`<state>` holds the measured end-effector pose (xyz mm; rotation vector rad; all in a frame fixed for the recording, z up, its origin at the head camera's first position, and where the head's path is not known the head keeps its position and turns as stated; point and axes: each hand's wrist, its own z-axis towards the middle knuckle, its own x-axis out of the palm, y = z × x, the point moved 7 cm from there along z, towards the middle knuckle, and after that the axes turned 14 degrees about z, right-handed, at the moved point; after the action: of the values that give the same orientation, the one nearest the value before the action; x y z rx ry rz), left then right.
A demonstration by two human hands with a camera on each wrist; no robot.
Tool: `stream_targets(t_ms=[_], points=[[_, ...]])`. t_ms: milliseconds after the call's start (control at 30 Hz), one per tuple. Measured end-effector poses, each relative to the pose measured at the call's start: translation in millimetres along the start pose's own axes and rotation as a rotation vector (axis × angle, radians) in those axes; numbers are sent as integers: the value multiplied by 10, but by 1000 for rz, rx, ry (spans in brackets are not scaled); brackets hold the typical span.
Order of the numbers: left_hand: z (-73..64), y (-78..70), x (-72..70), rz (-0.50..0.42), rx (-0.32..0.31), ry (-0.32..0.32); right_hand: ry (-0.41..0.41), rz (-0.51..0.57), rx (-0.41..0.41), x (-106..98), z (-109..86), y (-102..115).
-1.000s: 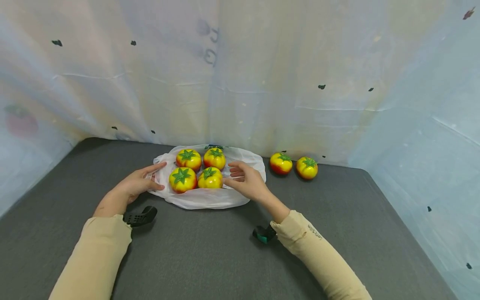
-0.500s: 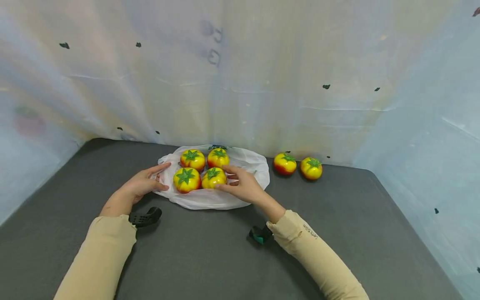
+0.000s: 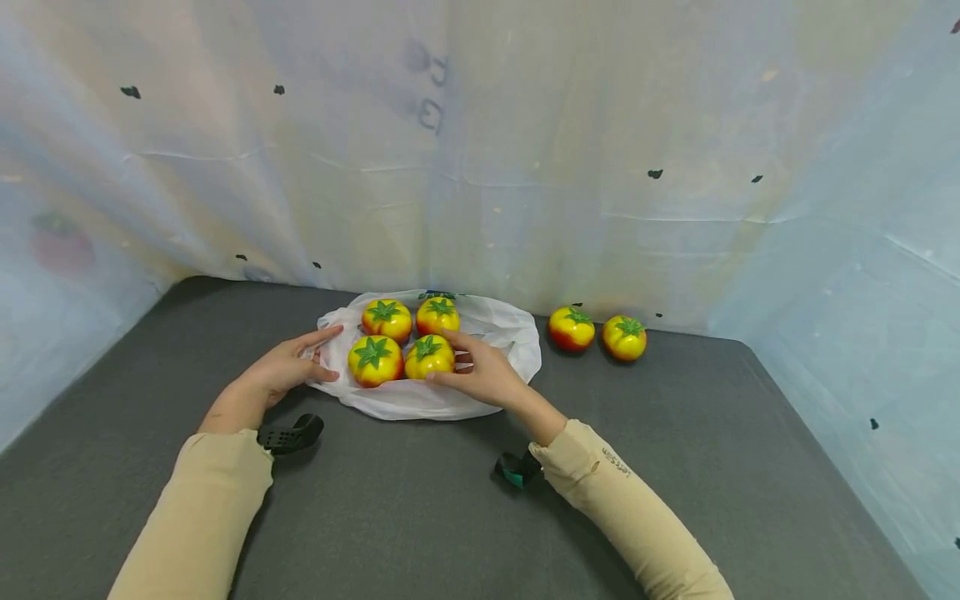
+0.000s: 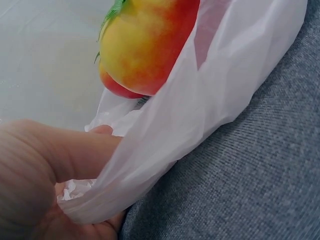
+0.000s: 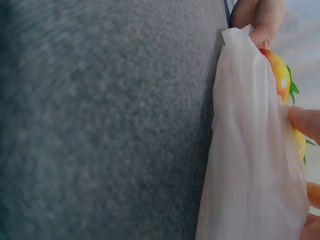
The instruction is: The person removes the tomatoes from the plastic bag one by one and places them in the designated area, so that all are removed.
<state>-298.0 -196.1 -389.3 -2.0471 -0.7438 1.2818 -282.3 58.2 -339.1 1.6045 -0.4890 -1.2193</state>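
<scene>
A white plastic bag (image 3: pixel 420 404) lies spread with its mouth open, and several yellow-red tomatoes with green leafy tops sit in it. My right hand (image 3: pixel 487 375) grips the front right tomato (image 3: pixel 427 358), thumb at its near side and fingers behind. Left of it are the front left tomato (image 3: pixel 375 361) and, behind, two more. At the bag's left end my left hand (image 3: pixel 277 371) holds the edge. In the left wrist view its thumb (image 4: pixel 80 150) reaches inside the plastic, the other fingers partly hidden. The right wrist view shows the bag (image 5: pixel 250 140) hiding much of the tomatoes.
Two more tomatoes, one (image 3: pixel 572 329) beside another (image 3: pixel 624 338), stand right of the bag near the back edge. A dark grey table (image 3: pixel 405 517) lies under everything. Pale sheeting (image 3: pixel 525 167) hangs behind and at both sides.
My right hand has moved left from beside the front right tomato and closed round it. The left hand keeps its place at the bag's edge. The head view has shifted slightly.
</scene>
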Motion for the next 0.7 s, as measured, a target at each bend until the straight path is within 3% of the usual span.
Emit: stream_targets(t_ms=[700], points=[[11,-10,3,9,-14,0,-29,25,4,-15,20,-59]])
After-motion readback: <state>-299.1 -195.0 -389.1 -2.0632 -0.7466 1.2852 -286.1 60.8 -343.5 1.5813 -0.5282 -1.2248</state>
